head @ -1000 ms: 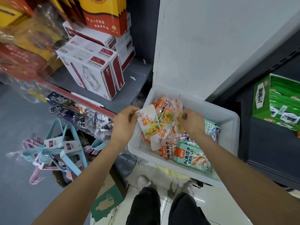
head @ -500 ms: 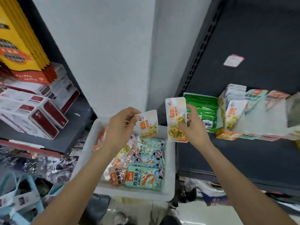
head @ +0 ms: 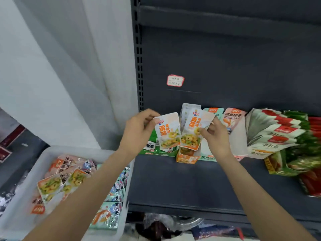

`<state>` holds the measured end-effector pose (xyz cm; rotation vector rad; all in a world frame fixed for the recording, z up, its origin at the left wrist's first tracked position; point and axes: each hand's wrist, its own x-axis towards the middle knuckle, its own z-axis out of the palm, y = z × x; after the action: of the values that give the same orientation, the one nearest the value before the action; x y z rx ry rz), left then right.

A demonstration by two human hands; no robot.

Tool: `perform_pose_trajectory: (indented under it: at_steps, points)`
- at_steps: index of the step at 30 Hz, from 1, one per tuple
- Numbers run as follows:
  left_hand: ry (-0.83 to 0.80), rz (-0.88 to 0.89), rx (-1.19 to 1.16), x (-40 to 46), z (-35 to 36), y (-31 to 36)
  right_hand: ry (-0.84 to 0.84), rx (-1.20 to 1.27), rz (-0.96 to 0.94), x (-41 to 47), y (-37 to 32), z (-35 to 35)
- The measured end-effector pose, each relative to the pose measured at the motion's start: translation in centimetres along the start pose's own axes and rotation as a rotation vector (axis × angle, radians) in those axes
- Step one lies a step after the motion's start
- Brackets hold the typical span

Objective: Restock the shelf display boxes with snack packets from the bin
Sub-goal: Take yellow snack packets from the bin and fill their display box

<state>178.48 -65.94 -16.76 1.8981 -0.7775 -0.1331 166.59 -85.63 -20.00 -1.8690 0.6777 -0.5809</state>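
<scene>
We're looking at the dark grey shelf (head: 182,185) filling the right side, its back panel carrying a small red-bordered label (head: 175,80). We're seeing the white bin (head: 22,204) sitting lower left, just beside the shelf edge, loaded with snack packets (head: 60,183): orange-and-white ones on its left side, teal ones along its right wall. On the shelf we're seeing a row of display boxes: a green box (head: 152,150) at the left end, an orange display box (head: 186,156) next to it, teal and pink boxes behind that, then leaning white-and-red packets (head: 272,134) and blurred green and red packs at far right.

Both hands are hovering over the left end of that row, each one gripping a single orange-and-white packet. Our left hand (head: 137,133) is pinching the left packet (head: 167,133) at its upper left corner, thumb and fingers curled round the edge; this packet is hanging in front of the green box. Our right hand (head: 215,136) is pinching the right packet (head: 194,131) along its right edge, fingers curled onto the front; its bottom end is sitting right at the open top of the orange display box, whether inside or just above we're unable to tell. The two packets are standing near upright, side by side, edges touching or nearly so
</scene>
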Motion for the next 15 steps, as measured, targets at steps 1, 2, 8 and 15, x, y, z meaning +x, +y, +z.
perform_pose_trajectory:
  at_steps: [1, 2, 8, 15]
  points:
    - [0.0, 0.008, 0.002, 0.2, 0.3, 0.3, -0.01, 0.001, -0.016, 0.3, 0.2, -0.2]
    - [-0.002, 0.016, 0.003, 0.4, 0.5, 0.6, -0.02, -0.006, -0.036, 0.5, 0.2, -0.4]
    - [-0.013, 0.013, 0.007, 0.9, 0.8, 1.6, -0.058, -0.14, -0.08, 1.9, 1.6, -0.4]
    - [-0.07, 0.043, -0.004, 1.5, 2.6, 2.4, -0.114, -0.445, -0.109, 2.8, 3.2, -0.7]
